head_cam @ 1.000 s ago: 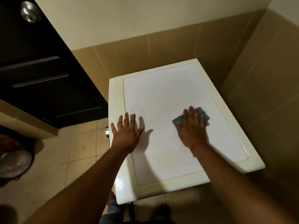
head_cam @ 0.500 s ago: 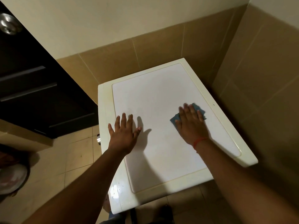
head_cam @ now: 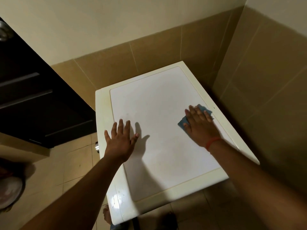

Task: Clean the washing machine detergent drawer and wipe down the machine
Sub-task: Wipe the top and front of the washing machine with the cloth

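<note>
The washing machine's flat white top (head_cam: 157, 105) with its cream rim fills the middle of the view. My right hand (head_cam: 200, 126) lies flat with straight fingers on a blue cloth (head_cam: 182, 124), pressing it onto the top near the right rim. The cloth shows at the fingertips and beside the thumb. My left hand (head_cam: 121, 140) rests flat with spread fingers on the left part of the top, by the left rim. The detergent drawer is out of sight.
Tan tiled walls close in behind and to the right of the machine. A dark door (head_cam: 33, 97) with a metal knob stands at the left. A round basin (head_cam: 10, 191) sits on the tiled floor at the lower left. A metal knob (head_cam: 96, 147) sticks out of the machine's left side.
My right hand has slid the blue cloth toward the right rim of the top. My left hand stays flat in the same spot. The view has shifted slightly.
</note>
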The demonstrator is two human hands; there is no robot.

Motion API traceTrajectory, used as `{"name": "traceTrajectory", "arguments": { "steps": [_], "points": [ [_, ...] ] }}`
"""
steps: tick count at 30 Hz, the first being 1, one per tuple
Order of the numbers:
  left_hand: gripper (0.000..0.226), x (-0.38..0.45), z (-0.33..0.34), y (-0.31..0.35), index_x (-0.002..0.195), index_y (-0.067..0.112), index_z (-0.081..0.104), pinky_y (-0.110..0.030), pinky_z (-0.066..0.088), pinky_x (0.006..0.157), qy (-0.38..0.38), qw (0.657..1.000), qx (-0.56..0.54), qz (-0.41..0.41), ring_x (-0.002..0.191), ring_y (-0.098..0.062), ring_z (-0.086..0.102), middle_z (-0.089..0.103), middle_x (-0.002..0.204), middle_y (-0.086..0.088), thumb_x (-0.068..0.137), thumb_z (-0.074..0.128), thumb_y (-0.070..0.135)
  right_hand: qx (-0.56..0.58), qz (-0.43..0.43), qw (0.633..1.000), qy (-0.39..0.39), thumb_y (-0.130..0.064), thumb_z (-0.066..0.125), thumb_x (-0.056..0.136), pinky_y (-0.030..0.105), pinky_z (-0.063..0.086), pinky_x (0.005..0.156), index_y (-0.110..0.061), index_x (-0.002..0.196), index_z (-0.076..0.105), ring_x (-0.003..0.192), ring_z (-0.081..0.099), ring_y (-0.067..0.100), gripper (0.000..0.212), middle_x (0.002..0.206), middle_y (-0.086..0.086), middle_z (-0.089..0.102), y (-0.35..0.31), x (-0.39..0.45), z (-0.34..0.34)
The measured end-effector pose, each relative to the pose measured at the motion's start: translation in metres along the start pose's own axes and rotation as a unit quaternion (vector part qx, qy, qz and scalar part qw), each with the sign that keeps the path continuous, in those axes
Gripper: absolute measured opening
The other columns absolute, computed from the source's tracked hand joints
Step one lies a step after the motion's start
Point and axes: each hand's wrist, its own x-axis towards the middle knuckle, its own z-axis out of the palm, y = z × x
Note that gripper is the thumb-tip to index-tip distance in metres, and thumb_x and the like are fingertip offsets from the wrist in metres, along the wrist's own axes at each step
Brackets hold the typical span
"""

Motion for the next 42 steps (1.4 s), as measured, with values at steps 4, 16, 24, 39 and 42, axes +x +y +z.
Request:
{"name": "traceTrajectory", "arguments": {
  "steps": [4,16,24,39,42],
  "points": [
    [0.073,-0.001,0.002,0.0,0.158,0.024,0.004,-0.058,0.0,0.119,0.008,1.0,-0.004,0.002,0.153,-0.028,-0.007,-0.003,0.167,-0.006,0.097,0.014,0.062,0.012,0.138,0.99,0.006,-0.048,0.014,0.097,0.05,0.011,0.118,-0.009,0.151,0.03,0.147,0.02,0.032,0.068,0.158,0.015,0.028,0.018,0.015,-0.003],
    [0.074,-0.007,0.007,0.001,0.158,0.025,0.0,-0.057,-0.001,0.12,-0.002,1.0,-0.002,0.029,0.153,-0.026,-0.009,-0.005,0.166,-0.005,0.096,0.01,0.063,0.008,0.034,0.999,-0.032,-0.049,-0.001,0.093,0.048,0.007,0.12,-0.011,0.154,0.023,0.149,0.013,0.03,0.075,0.162,0.012,0.017,0.031,0.044,-0.004],
    [0.074,-0.017,0.003,-0.035,0.159,0.026,0.001,-0.058,-0.003,0.12,0.004,1.0,-0.02,-0.01,0.153,-0.025,-0.01,-0.006,0.166,-0.004,0.096,0.011,0.064,0.007,0.028,0.999,-0.014,-0.047,0.01,0.098,0.051,0.015,0.119,-0.009,0.152,0.028,0.147,0.02,0.034,0.068,0.159,0.015,0.025,-0.008,0.046,0.001],
    [0.074,-0.027,0.002,-0.117,0.158,0.025,-0.001,-0.058,-0.004,0.119,-0.001,0.994,-0.059,-0.089,0.152,-0.028,-0.009,-0.006,0.166,-0.007,0.096,0.011,0.064,0.027,0.015,0.999,-0.015,-0.046,0.017,0.097,0.055,0.021,0.116,-0.005,0.149,0.034,0.145,0.025,0.036,0.068,0.156,0.019,0.03,-0.154,0.021,0.006],
    [0.075,-0.021,0.002,-0.132,0.158,0.025,0.0,-0.058,-0.002,0.12,0.0,0.995,-0.059,-0.085,0.152,-0.028,-0.008,-0.006,0.166,-0.006,0.095,0.007,0.065,0.003,-0.072,0.997,-0.01,-0.044,0.017,0.099,0.052,0.021,0.117,-0.01,0.151,0.032,0.147,0.021,0.03,0.064,0.159,0.013,0.027,-0.16,0.014,0.007]
  ]
}}
